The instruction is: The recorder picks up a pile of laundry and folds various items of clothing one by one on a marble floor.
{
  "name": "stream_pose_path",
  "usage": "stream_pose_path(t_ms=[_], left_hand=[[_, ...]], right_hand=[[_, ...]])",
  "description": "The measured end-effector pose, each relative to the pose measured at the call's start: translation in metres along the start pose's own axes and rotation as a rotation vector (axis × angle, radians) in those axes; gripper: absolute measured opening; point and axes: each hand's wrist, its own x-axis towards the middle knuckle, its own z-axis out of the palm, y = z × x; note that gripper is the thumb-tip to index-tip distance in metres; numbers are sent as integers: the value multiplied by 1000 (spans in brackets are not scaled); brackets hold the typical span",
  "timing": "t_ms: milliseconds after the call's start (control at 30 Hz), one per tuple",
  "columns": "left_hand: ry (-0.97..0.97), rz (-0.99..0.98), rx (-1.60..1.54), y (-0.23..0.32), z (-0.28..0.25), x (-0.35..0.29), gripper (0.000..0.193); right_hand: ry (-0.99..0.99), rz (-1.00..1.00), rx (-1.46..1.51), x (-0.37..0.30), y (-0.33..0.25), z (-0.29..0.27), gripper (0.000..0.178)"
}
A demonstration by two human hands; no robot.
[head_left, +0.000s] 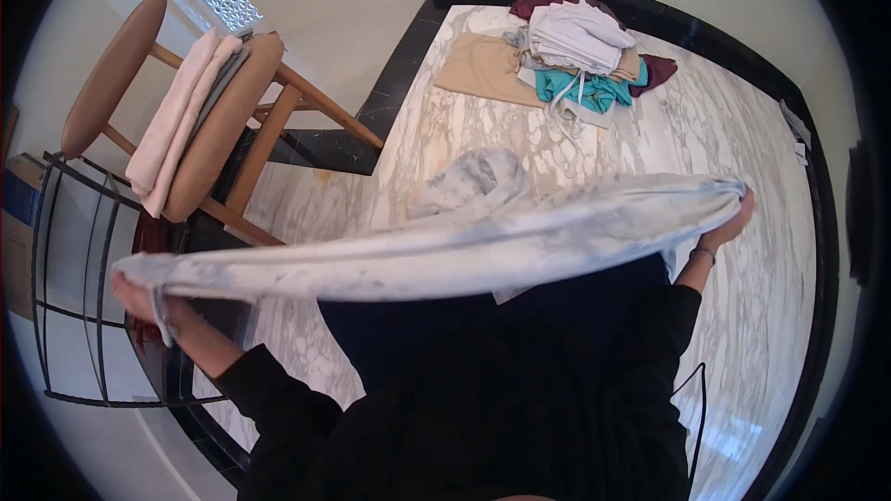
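A long white cloth garment with grey-blue mottling [418, 255] is stretched sideways between my two hands, its folds drawn taut. At the far left my left hand [135, 297] is closed round one end, and a thin strip of fabric dangles by the wrist. My right hand [733, 221] grips the opposite end, higher up on the right; its fingers are partly covered by the fabric. Behind the stretched cloth, a crumpled piece in the same white and grey [478, 181] shows above the marble floor; I cannot tell whether it joins the held garment.
A heap of clothes, with white folded pieces [580, 35], teal, tan and maroon ones, lies on the marble floor [742, 139] ahead. To the left stands a brown padded chair [227, 121] bearing folded pink towels [181, 121]. Beside it is a black wire rack [70, 306]. A black cable [701, 408] lies lower right.
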Motion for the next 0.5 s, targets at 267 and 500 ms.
stream_pose_path(t_ms=[267, 500], left_hand=[[-285, -581, -1000, -30, 54, 7, 39], [-7, -515, -803, -30, 2, 41, 41]], right_hand=[[-654, 261, 488, 172, -33, 52, 54], [-431, -353, 1032, 223, -122, -98, 49]])
